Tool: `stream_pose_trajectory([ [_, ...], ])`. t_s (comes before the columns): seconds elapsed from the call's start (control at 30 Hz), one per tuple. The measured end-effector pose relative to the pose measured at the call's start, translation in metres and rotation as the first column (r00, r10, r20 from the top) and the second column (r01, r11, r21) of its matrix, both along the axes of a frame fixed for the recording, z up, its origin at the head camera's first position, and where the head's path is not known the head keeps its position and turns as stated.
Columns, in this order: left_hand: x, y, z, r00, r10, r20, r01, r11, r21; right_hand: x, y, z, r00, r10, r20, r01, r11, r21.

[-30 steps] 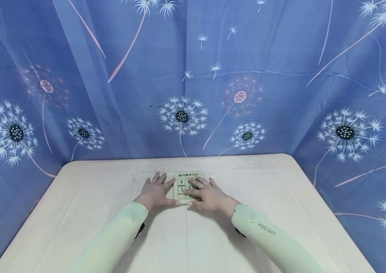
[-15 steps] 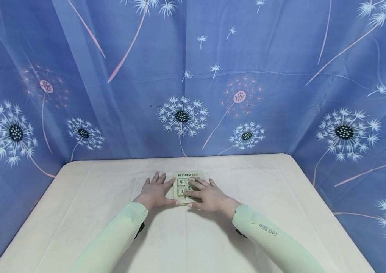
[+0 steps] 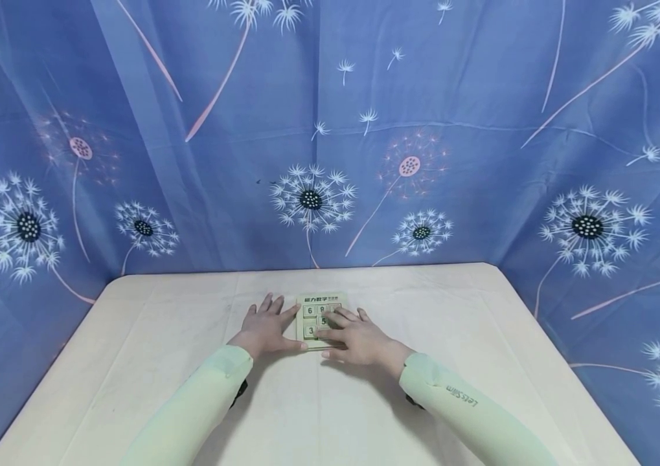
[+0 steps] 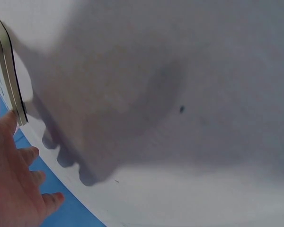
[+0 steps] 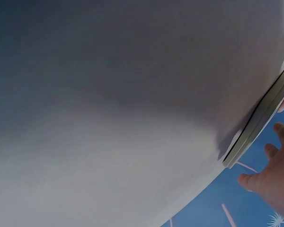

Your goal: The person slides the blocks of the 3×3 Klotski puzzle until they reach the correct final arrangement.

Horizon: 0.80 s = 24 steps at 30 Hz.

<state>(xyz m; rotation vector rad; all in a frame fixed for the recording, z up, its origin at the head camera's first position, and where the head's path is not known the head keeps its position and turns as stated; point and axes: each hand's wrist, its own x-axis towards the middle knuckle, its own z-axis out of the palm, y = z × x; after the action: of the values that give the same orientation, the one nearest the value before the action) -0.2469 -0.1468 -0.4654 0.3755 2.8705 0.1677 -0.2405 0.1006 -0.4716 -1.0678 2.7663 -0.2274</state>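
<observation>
A pale green number sliding puzzle (image 3: 320, 299) lies flat on the table, dark lettering along its far end. Tile 6 (image 3: 309, 311) sits at the far left, tile 5 (image 3: 323, 321) in the middle and tile 3 (image 3: 310, 331) at the near left, with a gap between 6 and 3. My left hand (image 3: 265, 330) is spread on the table, index finger and thumb against the puzzle's left edge. My right hand (image 3: 361, 336) reaches over the right side, its fingers extended on the tiles and hiding several. Both wrist views catch only the puzzle's side edge (image 5: 260, 118).
A cream cloth covers the table (image 3: 452, 310). Behind it and on both sides hangs a blue curtain (image 3: 236, 194) with a dandelion print. Pale green sleeves (image 3: 195, 401) cover both forearms. The left wrist view shows a small dark spot (image 4: 181, 109) on the cloth.
Tile 3 has slid toward me from the middle row to the row below, leaving a gap above it. Tile 2 is now hidden under my right fingers. My left hand stays put.
</observation>
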Motion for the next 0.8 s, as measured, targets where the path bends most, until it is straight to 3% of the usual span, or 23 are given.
stream_pose_trajectory([
  [0.8,0.0007,0.0000,-0.0015,1.000,-0.004,-0.020,0.004,1.000,-0.001,0.0072,0.0041,-0.0035,1.000,0.019,-0.004,-0.019,1.000,-0.009],
])
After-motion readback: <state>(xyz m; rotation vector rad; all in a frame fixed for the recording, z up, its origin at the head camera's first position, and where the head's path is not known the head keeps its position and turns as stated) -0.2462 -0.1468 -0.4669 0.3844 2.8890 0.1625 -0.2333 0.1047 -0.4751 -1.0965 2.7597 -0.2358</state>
